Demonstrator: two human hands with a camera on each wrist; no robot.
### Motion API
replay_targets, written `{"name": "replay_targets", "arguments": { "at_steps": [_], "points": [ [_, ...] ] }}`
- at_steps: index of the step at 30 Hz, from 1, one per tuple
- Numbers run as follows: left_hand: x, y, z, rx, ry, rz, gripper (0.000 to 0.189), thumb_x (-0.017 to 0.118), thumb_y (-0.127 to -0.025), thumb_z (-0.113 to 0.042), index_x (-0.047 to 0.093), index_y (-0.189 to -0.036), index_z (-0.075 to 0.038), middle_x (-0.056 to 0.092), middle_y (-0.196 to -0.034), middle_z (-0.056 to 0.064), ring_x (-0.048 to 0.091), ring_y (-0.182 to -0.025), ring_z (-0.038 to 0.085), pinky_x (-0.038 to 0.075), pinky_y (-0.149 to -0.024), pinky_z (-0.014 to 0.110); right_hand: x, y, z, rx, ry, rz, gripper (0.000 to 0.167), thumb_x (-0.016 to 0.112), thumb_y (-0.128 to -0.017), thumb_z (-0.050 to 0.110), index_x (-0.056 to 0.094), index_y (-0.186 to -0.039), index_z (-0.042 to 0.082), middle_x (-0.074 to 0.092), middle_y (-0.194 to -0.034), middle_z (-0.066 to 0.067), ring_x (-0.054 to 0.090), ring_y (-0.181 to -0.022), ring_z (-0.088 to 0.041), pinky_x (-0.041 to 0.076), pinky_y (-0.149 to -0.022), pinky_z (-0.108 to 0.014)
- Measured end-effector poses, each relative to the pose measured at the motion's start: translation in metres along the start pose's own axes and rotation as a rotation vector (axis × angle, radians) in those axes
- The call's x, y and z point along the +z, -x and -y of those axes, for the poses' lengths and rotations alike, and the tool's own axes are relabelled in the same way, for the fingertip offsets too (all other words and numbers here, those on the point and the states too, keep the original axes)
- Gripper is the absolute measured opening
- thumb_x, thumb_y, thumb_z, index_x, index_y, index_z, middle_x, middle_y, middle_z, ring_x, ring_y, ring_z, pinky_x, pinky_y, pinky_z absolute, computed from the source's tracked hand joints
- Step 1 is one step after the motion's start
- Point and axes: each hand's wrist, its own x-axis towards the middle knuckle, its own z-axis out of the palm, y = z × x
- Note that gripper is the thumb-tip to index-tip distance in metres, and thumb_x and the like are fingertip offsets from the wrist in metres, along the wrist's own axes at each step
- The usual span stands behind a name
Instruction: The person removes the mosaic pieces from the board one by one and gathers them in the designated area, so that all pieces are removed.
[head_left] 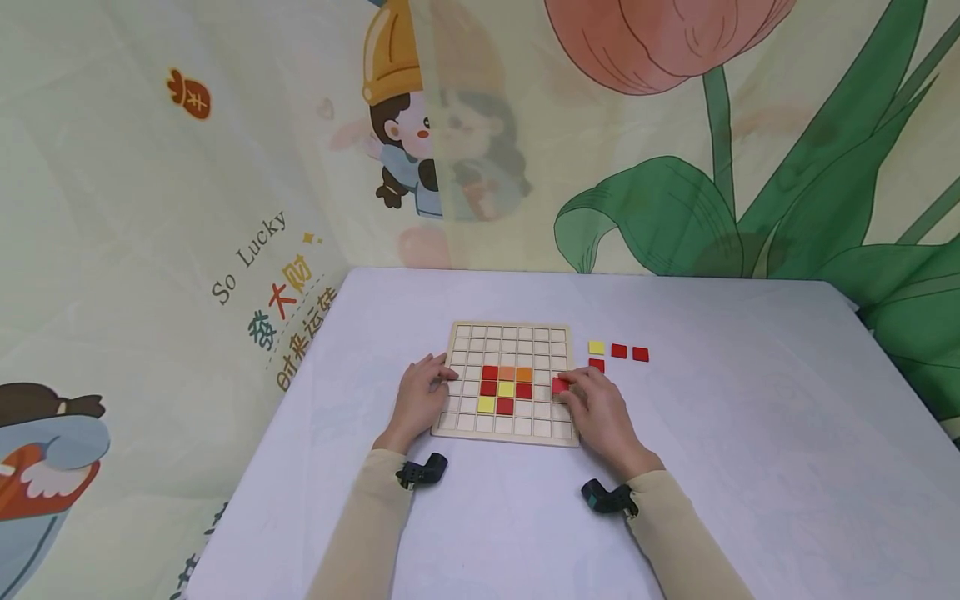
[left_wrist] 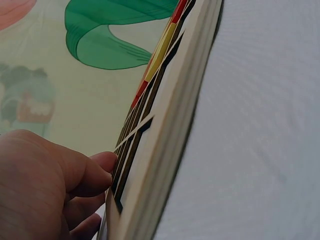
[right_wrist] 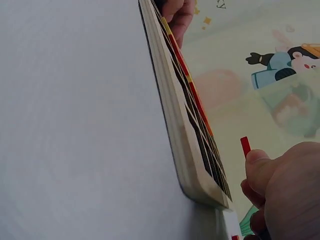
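A square wooden grid board (head_left: 465, 422) lies on the table, with several red, orange and yellow square tiles in its middle cells. My left hand (head_left: 422, 396) holds the board's left edge, the thumb over the rim and the fingers beside it; in the left wrist view the left hand (left_wrist: 45, 185) has curled fingers right at the edge. Between thumb and fingertips my right hand (head_left: 600, 412) pinches a red tile (head_left: 559, 385) above the board's right columns. Side-on in the right wrist view, this red tile (right_wrist: 245, 145) stands out past the thumb, raised over the board surface.
Just right of the board lie a loose yellow tile (head_left: 596, 347) and three red tiles (head_left: 618, 351), one partly behind the right hand. The white-covered table (head_left: 750, 400) meets a printed cloth backdrop (head_left: 300, 125) behind and at the left.
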Motion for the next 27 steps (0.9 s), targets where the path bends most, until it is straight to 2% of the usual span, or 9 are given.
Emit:
{"name": "replay_targets", "arguments": {
  "at_steps": [9, 19, 27],
  "points": [
    [0.001, 0.001, -0.001, -0.006, -0.010, 0.001, 0.021, 0.054, -0.089, 0.000, 0.070, -0.097, -0.011, 0.050, -0.146, 0.010, 0.031, -0.143, 0.030, 0.012, -0.122, 0.043, -0.012, -0.002, -0.017, 0.060, 0.016, -0.041, 0.042, 0.068, -0.092, 0.015, 0.060, -0.132, 0.008, 0.059, -0.112, -0.009, 0.056, -0.099, -0.026, 0.053, -0.083, -0.042],
    [0.001, 0.000, 0.000, -0.020, -0.005, 0.011, 0.022, 0.053, -0.090, -0.001, 0.070, -0.098, -0.012, 0.049, -0.147, 0.008, 0.030, -0.144, 0.026, 0.010, -0.123, 0.039, -0.021, -0.005, -0.031, 0.107, 0.026, -0.081, 0.038, 0.065, -0.094, 0.014, 0.060, -0.131, 0.006, 0.060, -0.120, -0.012, 0.057, -0.099, -0.029, 0.053, -0.087, -0.047],
    [0.000, -0.001, 0.000, 0.001, -0.006, 0.007, 0.021, 0.054, -0.089, -0.001, 0.070, -0.098, -0.011, 0.049, -0.146, 0.010, 0.031, -0.143, 0.029, 0.011, -0.122, 0.043, -0.026, -0.007, -0.039, 0.171, 0.048, -0.090, 0.038, 0.062, -0.095, 0.016, 0.058, -0.132, 0.006, 0.058, -0.121, -0.014, 0.056, -0.100, -0.030, 0.054, -0.088, -0.048]
  ]
}}
